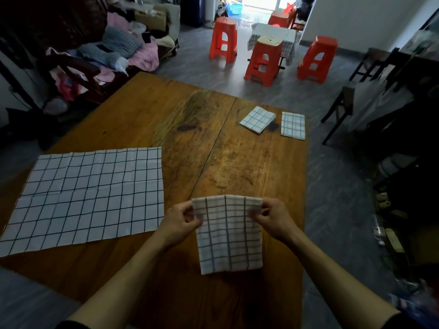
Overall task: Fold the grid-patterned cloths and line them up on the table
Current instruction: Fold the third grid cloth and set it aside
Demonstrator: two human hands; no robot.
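Note:
A partly folded white cloth with a dark grid (229, 236) hangs over the near middle of the wooden table (213, 150). My left hand (181, 220) pinches its upper left corner and my right hand (270, 218) pinches its upper right corner. A large grid cloth (88, 195) lies spread flat on the table's left side. Two folded grid cloths lie side by side at the far right of the table: one turned at an angle (257, 119), the other (293, 125) close to the right edge.
Several red plastic stools (262, 60) stand on the grey floor beyond the table, around a small table with a checked cover (273, 34). A sofa heaped with clothes (114, 48) is at the far left. Dark chairs (351, 96) stand to the right.

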